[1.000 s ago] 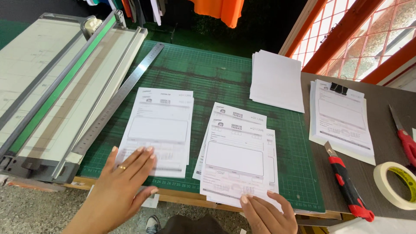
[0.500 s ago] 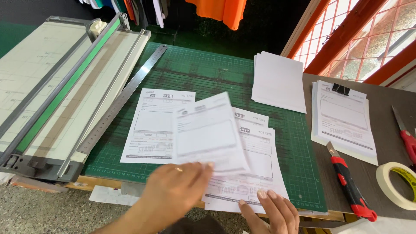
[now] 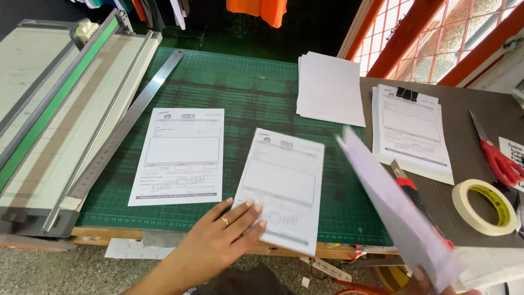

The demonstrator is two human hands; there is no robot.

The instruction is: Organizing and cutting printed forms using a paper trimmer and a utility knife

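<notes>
A green cutting mat [image 3: 240, 82] is covering the desk [image 3: 480, 109]. The left hand [image 3: 226, 237] is lying flat, fingers spread, pressing the near corner of a printed form stack [image 3: 284, 186]. At four o'clock the right hand [image 3: 431, 281], mostly out of view, is gripping a blurred loose sheet [image 3: 393, 202]. At ten o'clock another printed form [image 3: 180, 155] is lying flat. Toward two o'clock a red utility knife [image 3: 417, 196] and tape roll [image 3: 483, 207] are resting.

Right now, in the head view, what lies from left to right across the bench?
Paper trimmer → steel ruler → printed form → form under the left hand → clipped form stack → tape roll → red scissors.
</notes>
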